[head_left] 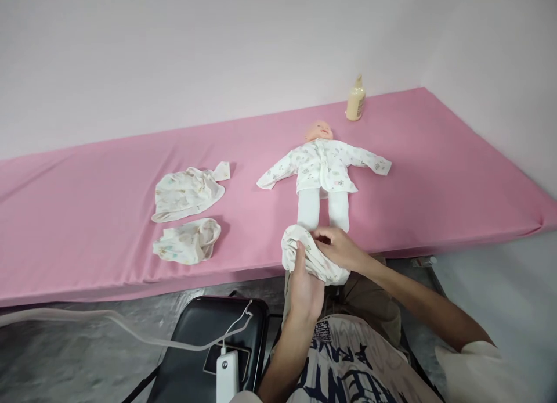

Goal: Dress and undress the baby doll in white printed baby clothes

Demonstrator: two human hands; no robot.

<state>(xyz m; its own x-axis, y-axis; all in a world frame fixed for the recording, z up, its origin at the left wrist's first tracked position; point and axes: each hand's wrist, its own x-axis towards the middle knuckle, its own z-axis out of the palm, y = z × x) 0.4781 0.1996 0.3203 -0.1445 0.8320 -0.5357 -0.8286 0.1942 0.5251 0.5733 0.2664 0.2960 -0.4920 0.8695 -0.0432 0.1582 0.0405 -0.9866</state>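
A baby doll in a printed white top and white leggings lies on its back on the pink mattress, head toward the wall. At its feet both my hands bunch up a small pair of printed white trousers. My left hand grips the cloth from below. My right hand pinches the top of it, fingers curled. The doll's feet are hidden behind the cloth.
Two more folded baby garments, a top and a smaller piece, lie to the left on the mattress. A cream bottle stands near the wall. A black chair with a white power bank and cable stands by my knees.
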